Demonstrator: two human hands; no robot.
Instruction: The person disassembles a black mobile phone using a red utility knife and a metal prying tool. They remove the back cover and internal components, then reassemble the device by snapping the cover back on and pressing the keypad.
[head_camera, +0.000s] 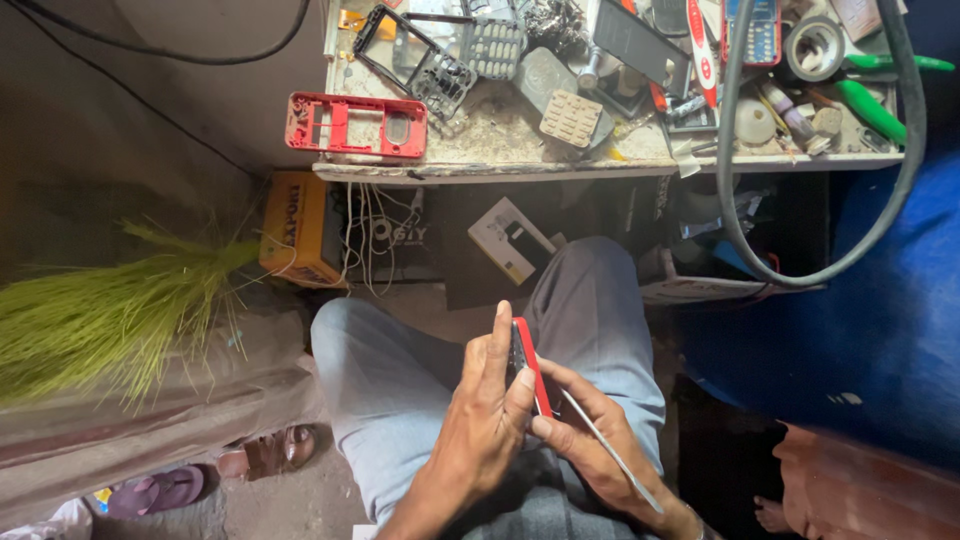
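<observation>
Fingers (500, 365) of my left hand (480, 420) clamp red phone (530, 365); right hand (590, 440) pinches tool (610, 450) at 4 o'clock. Prying stage; next needs tip at seam.

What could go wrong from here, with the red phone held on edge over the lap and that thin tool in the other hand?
1. The red phone is pinched on edge between the left hand and right hand above the knees; a slip would likely drop it to the floor.
2. The thin metal tool lies along the right palm, close to the fingers; it may jab skin or scratch the casing.
</observation>
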